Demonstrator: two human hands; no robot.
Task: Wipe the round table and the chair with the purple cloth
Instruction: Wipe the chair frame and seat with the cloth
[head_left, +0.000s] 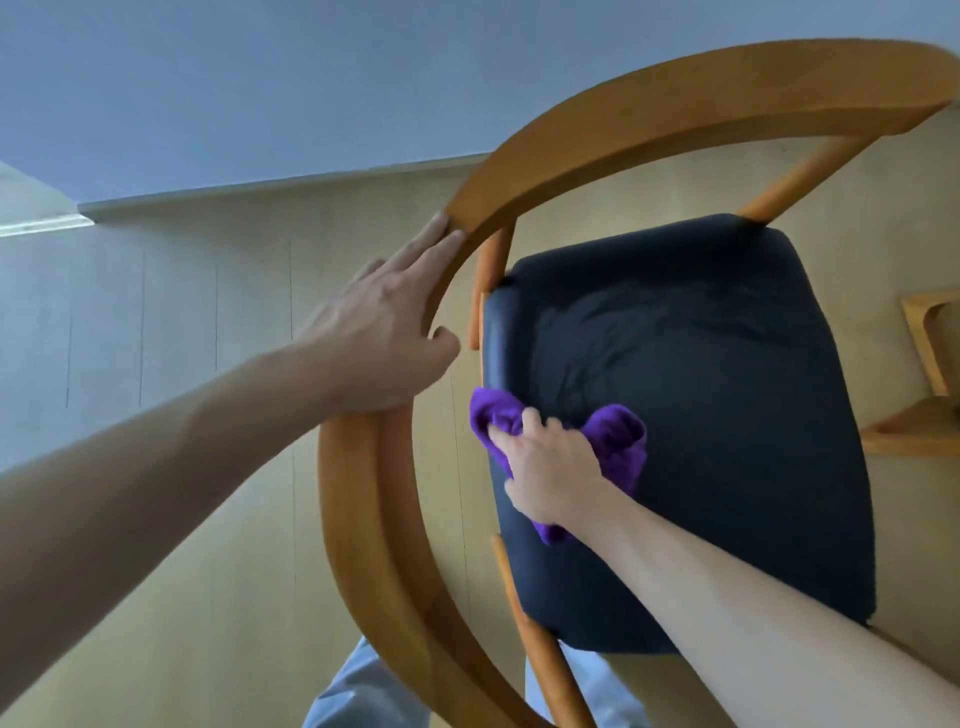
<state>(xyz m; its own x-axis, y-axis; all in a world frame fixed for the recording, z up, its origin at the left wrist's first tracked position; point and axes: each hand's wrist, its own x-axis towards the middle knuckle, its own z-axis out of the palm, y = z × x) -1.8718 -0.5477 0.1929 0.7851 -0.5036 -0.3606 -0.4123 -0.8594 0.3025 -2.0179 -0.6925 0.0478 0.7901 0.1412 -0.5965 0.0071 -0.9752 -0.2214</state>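
Pale wood-plank floor (208, 322). Blue-grey wall (311, 78) above, white skirting board (270, 189) along base. Wooden furniture piece (930, 374) at right edge, partly cropped. Soft, even light.

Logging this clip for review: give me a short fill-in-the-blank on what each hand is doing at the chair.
1. The right hand presses a ____ cloth onto the seat.
2. The left hand rests on the chair's curved ____ backrest.
3. The seat cushion is ____ in colour.

Missing words: purple; wooden; black
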